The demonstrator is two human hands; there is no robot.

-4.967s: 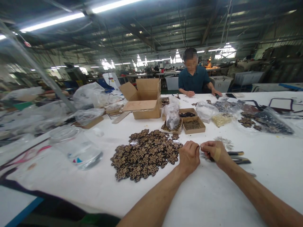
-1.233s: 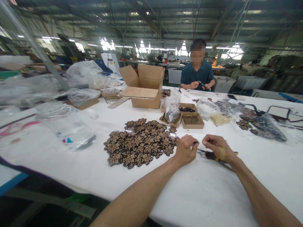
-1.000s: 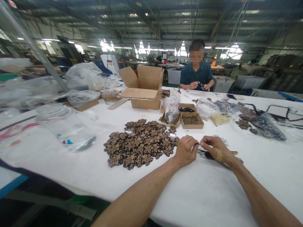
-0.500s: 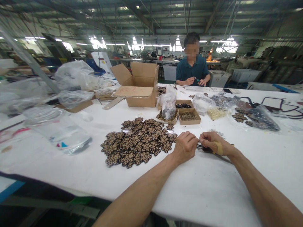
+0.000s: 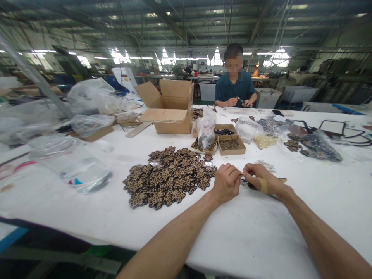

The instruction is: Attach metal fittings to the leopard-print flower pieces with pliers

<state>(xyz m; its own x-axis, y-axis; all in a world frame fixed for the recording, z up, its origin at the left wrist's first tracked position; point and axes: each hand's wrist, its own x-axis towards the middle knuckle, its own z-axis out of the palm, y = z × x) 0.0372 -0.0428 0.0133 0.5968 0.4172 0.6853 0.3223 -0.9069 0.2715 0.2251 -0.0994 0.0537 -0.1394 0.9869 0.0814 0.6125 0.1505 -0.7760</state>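
My left hand (image 5: 227, 182) is closed, its fingertips pinched on something too small and dark to name. Facing it, my right hand (image 5: 259, 178) is closed too, thumb and finger pinched close to the left fingertips. A tan strip (image 5: 263, 185) is wrapped round the base of the right thumb. Beneath the right hand lies something dark, mostly hidden, and a yellow tip (image 5: 282, 179) sticks out past the wrist. Left of my hands spreads a pile of leopard-print bear-shaped pieces (image 5: 168, 176). A small heap of silvery bits (image 5: 266, 166) lies just behind the right hand.
Beyond the pile stand an open cardboard box (image 5: 171, 126) and small boxes of brass-coloured parts (image 5: 231, 145) and black parts (image 5: 225, 130). A big clear jar (image 5: 72, 164) is at left. Plastic bags (image 5: 325, 145) lie at right. Across the white table a co-worker (image 5: 236, 87) sits.
The whole view has shifted slightly. Both my hands stay pinched together in nearly the same place. Across the table, the co-worker's hands have lowered a little.
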